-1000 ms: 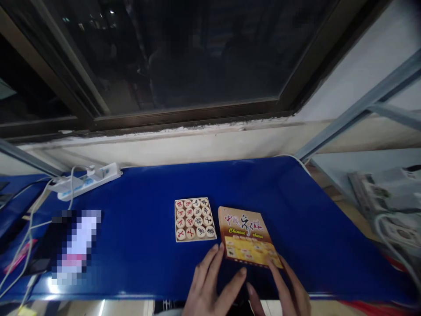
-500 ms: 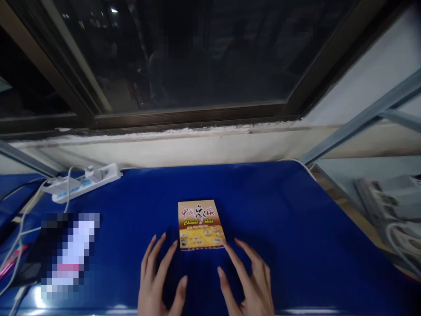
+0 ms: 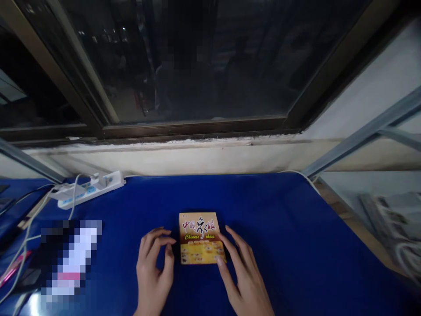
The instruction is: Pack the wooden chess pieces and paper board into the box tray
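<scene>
A Chinese chess box, yellow and brown with printed lettering, lies flat on the blue table, its cover facing up. My right hand is at the box's right side, fingers apart; the thumb tip overlaps the lower right corner and the index fingertip meets the right edge. It does not wrap round the box. To the left of the box is my left hand, its fingers bent and thumb apart from the palm. A small gap separates its fingertips from the box, and it holds nothing.
A white power strip with plugs and cables lies at the back left. Below it is a pixelated phone-like item. A metal frame bar rises at the right, beside stacked papers. A window stands behind the blue table.
My hands have moved up beside the box. The left fingers have curled, and the right thumb has reached the box's lower corner. The whole view has shifted slightly.
</scene>
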### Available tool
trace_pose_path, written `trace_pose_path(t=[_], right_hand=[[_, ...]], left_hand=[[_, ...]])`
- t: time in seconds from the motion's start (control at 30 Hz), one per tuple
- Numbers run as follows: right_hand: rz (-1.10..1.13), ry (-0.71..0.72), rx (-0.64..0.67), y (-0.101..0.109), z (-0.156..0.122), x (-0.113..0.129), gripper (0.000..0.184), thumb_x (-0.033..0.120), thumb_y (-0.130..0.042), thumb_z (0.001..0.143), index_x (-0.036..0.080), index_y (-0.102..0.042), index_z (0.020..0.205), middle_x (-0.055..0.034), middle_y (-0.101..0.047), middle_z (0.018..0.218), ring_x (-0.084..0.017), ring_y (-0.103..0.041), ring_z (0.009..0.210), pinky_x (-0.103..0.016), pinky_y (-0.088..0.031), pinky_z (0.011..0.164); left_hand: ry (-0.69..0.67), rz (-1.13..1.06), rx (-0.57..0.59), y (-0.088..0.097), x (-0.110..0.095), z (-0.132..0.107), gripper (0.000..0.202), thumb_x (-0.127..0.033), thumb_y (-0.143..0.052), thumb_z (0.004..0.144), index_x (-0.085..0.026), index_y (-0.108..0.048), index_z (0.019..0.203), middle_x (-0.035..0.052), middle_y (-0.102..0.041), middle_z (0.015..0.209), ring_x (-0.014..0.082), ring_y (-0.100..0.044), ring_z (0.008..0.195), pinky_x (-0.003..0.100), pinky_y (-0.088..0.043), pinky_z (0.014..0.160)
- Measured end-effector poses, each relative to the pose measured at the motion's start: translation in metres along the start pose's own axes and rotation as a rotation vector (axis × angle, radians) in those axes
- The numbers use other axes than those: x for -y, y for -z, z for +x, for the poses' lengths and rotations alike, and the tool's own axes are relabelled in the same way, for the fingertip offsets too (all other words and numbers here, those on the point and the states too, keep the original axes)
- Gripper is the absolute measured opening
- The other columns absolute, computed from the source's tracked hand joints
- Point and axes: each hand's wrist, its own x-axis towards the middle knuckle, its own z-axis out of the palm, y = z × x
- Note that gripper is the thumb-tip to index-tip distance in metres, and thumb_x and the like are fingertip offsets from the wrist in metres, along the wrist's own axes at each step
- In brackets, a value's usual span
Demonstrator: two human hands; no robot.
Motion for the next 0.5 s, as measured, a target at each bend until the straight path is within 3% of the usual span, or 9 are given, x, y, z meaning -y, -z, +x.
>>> trace_pose_path(t=[0.13,0.23,0.3,0.37,0.43,0.5], right_hand=[[0.048,0.024,-0.007,0.016,0.023,0.002,0.047,0.029,-0.04,0.103,0.026,-0.037,0.15,-0.0097,-0.048,0.148,-0.026,-0.047,0.136,-0.047,-0.052,0.104],[0.072,0.117,0.038,0.019,0.053,0.001,0.045,0.029,-0.041,0.103,0.023,-0.04,0.147,-0.0117,-0.047,0.147,-0.026,-0.044,0.137,-0.048,-0.047,0.107],[0.104,0.169,0.12,0.012,0.071,-0.005,0.035,0.028,-0.042,0.102,0.023,-0.051,0.136,-0.0109,-0.057,0.132,-0.025,-0.053,0.125,-0.046,-0.048,0.103],[0.131,0.192,0.171,0.001,0.085,-0.016,0.022,0.026,-0.045,0.101,0.024,-0.062,0.114,-0.0068,-0.063,0.109,-0.021,-0.061,0.104,-0.039,-0.052,0.092],[0.153,0.169,0.168,-0.012,0.094,-0.027,0.017,0.024,-0.046,0.099,0.022,-0.063,0.099,-0.005,-0.061,0.097,-0.018,-0.062,0.09,-0.033,-0.052,0.082],[0.186,0.131,0.15,-0.021,0.099,-0.037,0.014,0.024,-0.048,0.097,0.021,-0.061,0.092,-0.0029,-0.059,0.088,-0.015,-0.06,0.081,-0.029,-0.05,0.075]], left_hand=[[-0.021,0.029,0.031,-0.005,-0.01,0.023,0.016,-0.024,-0.052,0.096,-0.024,-0.065,0.105,0.0078,-0.065,0.117,0.0274,-0.06,0.113,0.044,-0.052,0.092],[-0.148,0.047,0.199,-0.021,-0.013,0.039,0.028,-0.019,-0.054,0.094,-0.023,-0.06,0.121,0.0103,-0.058,0.133,0.0304,-0.049,0.13,0.049,-0.045,0.103],[-0.227,0.037,0.345,-0.033,-0.01,0.047,0.025,-0.014,-0.053,0.09,-0.021,-0.061,0.112,0.0101,-0.061,0.127,0.0301,-0.052,0.125,0.049,-0.045,0.1],[-0.255,0.015,0.428,-0.042,-0.002,0.054,0.011,-0.013,-0.054,0.085,-0.021,-0.06,0.089,0.0072,-0.066,0.112,0.0266,-0.061,0.106,0.045,-0.047,0.091],[-0.253,-0.013,0.443,-0.047,0.006,0.059,0.012,-0.014,-0.055,0.083,-0.021,-0.053,0.073,0.0046,-0.066,0.102,0.0229,-0.062,0.092,0.041,-0.046,0.086],[-0.245,-0.048,0.44,-0.049,0.012,0.063,0.015,-0.016,-0.055,0.083,-0.021,-0.05,0.069,0.0039,-0.066,0.098,0.0215,-0.061,0.088,0.039,-0.045,0.082]])
